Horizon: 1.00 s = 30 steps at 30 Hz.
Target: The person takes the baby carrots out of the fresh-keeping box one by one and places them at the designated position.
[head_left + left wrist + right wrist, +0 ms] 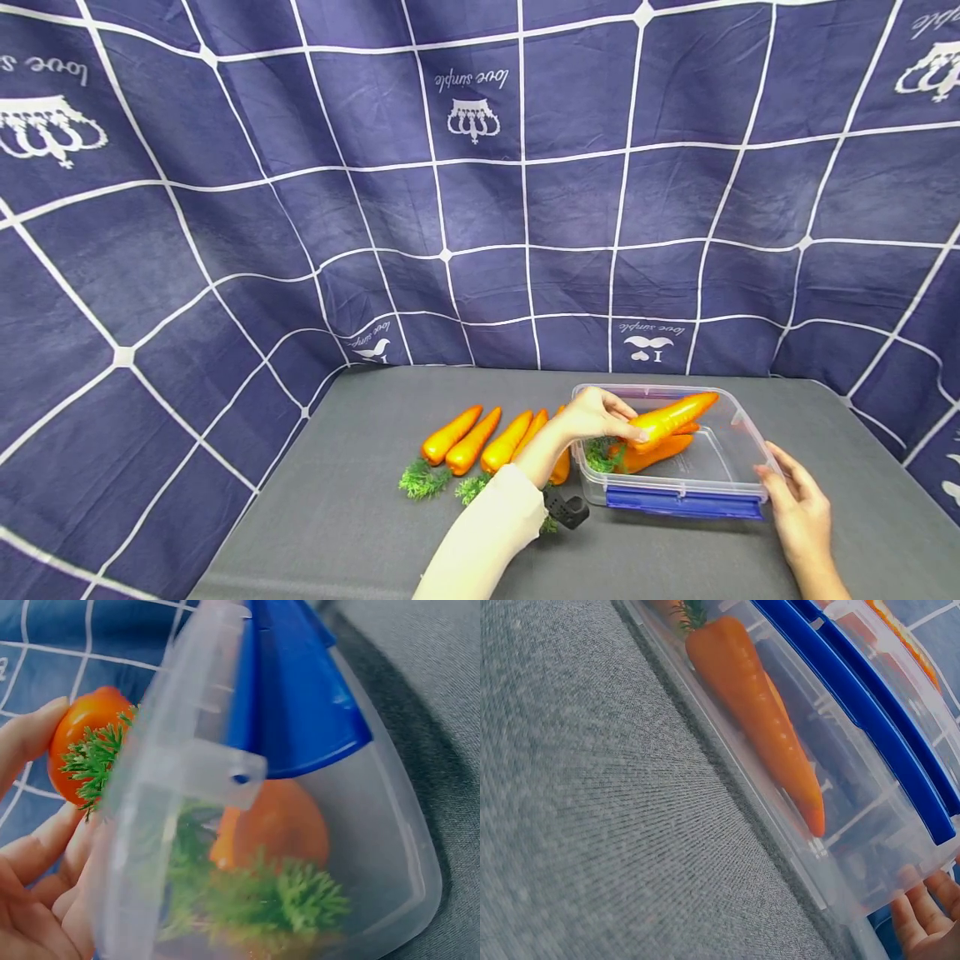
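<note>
My left hand (pixel 600 415) grips a toy carrot (pixel 678 417) over a clear plastic container (pixel 720 482) with blue clips. In the left wrist view, thumb and fingers lie on either side of the held carrot (pixel 79 742), near its green leafy top. Beneath it, more carrots lie in the container; one carrot (pixel 757 712) shows through the wall in the right wrist view, its tip pointing toward the right end. At that right end my right hand (pixel 801 504) holds the rim, thumb at the edge. Its fingers (pixel 922 915) touch the end wall.
Several orange carrots (pixel 450 433) with green tops lie in a row left of the container, partly behind the left forearm. A black wrist mount (pixel 566 507) hangs under the left wrist. Behind the grey table (pixel 315 517) hangs a blue checked cloth (pixel 480 208).
</note>
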Tool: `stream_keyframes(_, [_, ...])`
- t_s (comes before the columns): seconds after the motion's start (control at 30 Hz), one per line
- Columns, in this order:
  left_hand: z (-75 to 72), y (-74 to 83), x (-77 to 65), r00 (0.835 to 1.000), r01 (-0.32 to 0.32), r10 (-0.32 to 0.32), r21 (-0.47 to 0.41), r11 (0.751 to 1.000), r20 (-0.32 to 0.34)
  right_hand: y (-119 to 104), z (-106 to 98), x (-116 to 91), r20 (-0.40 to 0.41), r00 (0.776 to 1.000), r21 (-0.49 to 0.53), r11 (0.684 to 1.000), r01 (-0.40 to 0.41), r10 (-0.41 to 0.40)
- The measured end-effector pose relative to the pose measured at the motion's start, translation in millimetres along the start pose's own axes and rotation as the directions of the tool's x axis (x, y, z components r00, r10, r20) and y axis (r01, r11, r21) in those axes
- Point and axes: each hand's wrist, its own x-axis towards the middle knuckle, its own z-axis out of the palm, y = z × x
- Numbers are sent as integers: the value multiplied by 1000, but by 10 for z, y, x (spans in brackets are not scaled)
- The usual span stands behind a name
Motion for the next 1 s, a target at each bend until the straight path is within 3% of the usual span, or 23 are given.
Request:
stream_keyframes(0.17, [-92, -2, -39, 996, 29, -40, -136, 990, -84, -3, -2, -8, -12, 1000, -4, 1000, -2, 2])
stream_keyframes(0.33, [-173, -44, -80, 992, 25, -58, -270, 963, -114, -13, -7, -14, -19, 1000, -6, 1000, -6, 6])
stream_keyframes(0.47, [-236, -83, -116, 986, 6, -56, -301, 954, -158, -17, -5, -17, -16, 1000, -18, 1000, -5, 5])
stream_keyframes(0.67, [-352, -104, -192, 974, -30, -64, -400, 916, -219, -13, -3, -22, -2, 1000, -12, 1000, -7, 7])
stream_keyframes(1.0, [-736, -212, -366, 952, -87, -59, -452, 888, -299, -22, 13, -16, -10, 1000, 38, 999, -9, 9])
